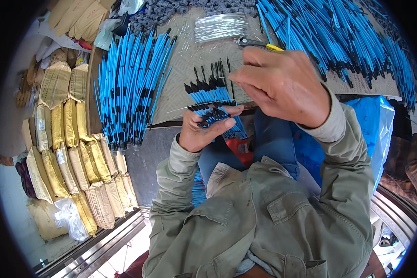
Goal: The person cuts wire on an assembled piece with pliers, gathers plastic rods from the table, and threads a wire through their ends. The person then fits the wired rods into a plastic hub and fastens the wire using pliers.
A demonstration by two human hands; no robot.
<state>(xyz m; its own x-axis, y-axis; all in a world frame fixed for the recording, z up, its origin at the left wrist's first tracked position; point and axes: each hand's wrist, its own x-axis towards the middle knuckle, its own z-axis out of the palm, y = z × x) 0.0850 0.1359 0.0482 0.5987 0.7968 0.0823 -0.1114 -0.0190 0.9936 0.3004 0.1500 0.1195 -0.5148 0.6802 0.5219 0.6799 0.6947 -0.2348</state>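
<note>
The bundle of blue rods (209, 96) was at the centre of the frame, above the wearer's lap and at the near edge of the bench (183, 53); the left hand (197, 134) was curled firmly around its lower part, thumb across the near side, apparently so that the rods lay side by side with their black tips fanned toward the top; a pale wire (177, 110) crossed the bundle and stuck out to its left, seemingly holding the rods in a row.

The right hand (289, 85), just right of the bundle, had its fingertips drawn together in a pinch, apparently on a thin strand (223, 77) directed at the tips; the strand's far end could not be made out.

At top centre lay a stack of silvery wires (221, 27), presumably placed there for easy reach; the yellow-handled cutters (251, 42) were partly hidden behind the right hand; loose blue rods lay in two groups, the left pile (130, 83) and the right pile (329, 32), roughly aligned, likely for picking up by handfuls.
</note>
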